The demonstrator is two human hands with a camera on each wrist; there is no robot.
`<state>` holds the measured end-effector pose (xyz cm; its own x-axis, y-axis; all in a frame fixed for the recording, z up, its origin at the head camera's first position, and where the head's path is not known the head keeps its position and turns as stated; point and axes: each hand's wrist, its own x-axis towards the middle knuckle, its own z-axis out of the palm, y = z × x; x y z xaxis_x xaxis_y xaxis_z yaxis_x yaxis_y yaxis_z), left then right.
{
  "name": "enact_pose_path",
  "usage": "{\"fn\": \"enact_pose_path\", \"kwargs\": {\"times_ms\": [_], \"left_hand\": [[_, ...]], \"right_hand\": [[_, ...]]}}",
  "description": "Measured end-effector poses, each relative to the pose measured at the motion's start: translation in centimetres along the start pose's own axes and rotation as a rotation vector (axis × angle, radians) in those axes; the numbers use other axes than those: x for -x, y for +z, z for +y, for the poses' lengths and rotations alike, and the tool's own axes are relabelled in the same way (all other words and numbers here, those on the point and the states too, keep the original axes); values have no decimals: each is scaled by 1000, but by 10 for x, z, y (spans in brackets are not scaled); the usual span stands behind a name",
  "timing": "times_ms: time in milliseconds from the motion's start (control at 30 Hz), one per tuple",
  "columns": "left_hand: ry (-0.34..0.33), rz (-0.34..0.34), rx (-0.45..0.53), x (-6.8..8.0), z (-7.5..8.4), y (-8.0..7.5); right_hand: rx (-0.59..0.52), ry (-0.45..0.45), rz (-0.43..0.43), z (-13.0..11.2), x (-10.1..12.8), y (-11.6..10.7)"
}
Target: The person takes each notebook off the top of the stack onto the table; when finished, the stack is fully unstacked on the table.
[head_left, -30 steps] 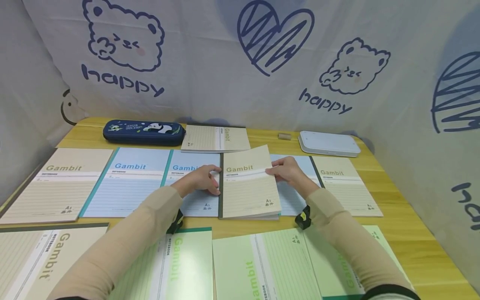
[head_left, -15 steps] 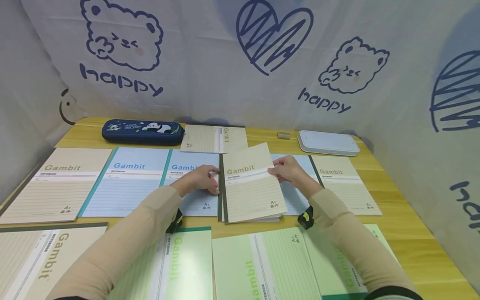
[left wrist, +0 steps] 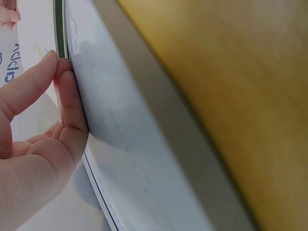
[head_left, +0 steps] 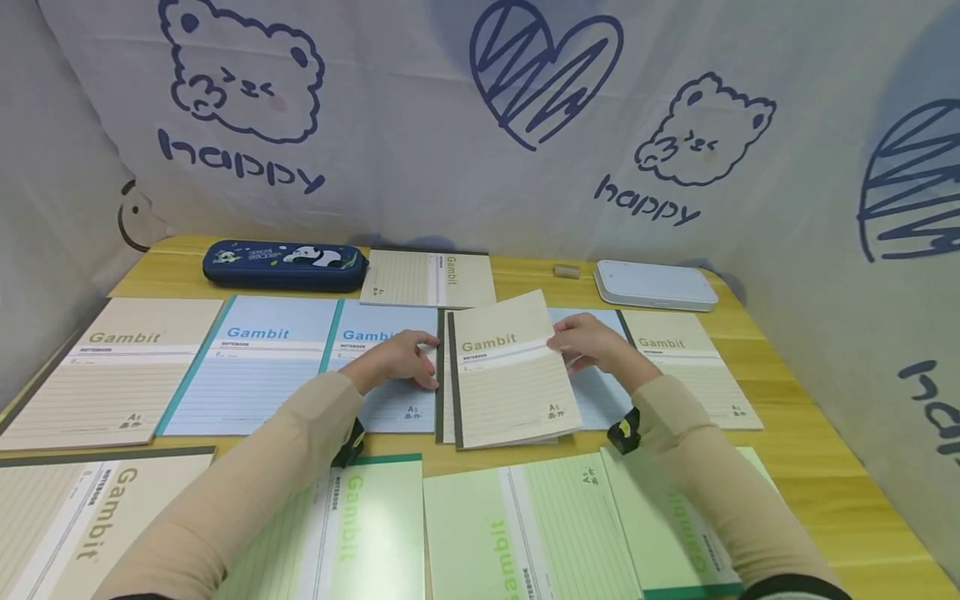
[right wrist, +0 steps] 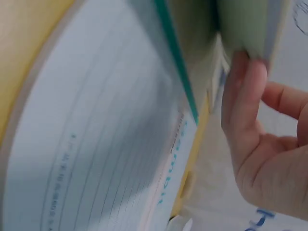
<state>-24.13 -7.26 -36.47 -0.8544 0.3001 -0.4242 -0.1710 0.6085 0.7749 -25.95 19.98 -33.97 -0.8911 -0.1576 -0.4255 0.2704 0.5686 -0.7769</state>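
In the head view my right hand [head_left: 588, 340] pinches the right edge of a cream Gambit notebook [head_left: 510, 383] with a dark spine, thumb on the cover and fingers underneath. Its right side is lifted and tilted. Another cream notebook [head_left: 446, 417] lies beneath it, mostly hidden, with its dark spine showing at the left. My left hand [head_left: 397, 357] rests on a blue notebook [head_left: 356, 317], its fingertips at that lower spine. The left wrist view shows the left hand [left wrist: 53, 130] against the dark spine edge. In the right wrist view, the right hand [right wrist: 260, 130] holds the raised notebook edge.
More blue [head_left: 281, 375] and cream [head_left: 120, 383] notebooks form a row, with green ones [head_left: 525, 525] in front. A panda pencil case [head_left: 285, 265], a small cream notebook [head_left: 420, 277], a brown cylinder [head_left: 566, 271] and a white case [head_left: 656, 285] stand behind. A printed curtain hangs beyond.
My right hand has drawn the upper cream notebook slightly right and tilted it, uncovering the dark spine of the one below. The left hand has stayed at that spine.
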Motion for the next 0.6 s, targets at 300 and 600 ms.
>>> {"fn": "enact_pose_path", "kwargs": {"times_ms": [300,600], "left_hand": [[-5,9,10,-2,-2,0],[-3,5,-6,-1,-2,0]], "right_hand": [[-226,-45,-122,8,7,-22],[-376,-49,-129,20,5,-34]]}}
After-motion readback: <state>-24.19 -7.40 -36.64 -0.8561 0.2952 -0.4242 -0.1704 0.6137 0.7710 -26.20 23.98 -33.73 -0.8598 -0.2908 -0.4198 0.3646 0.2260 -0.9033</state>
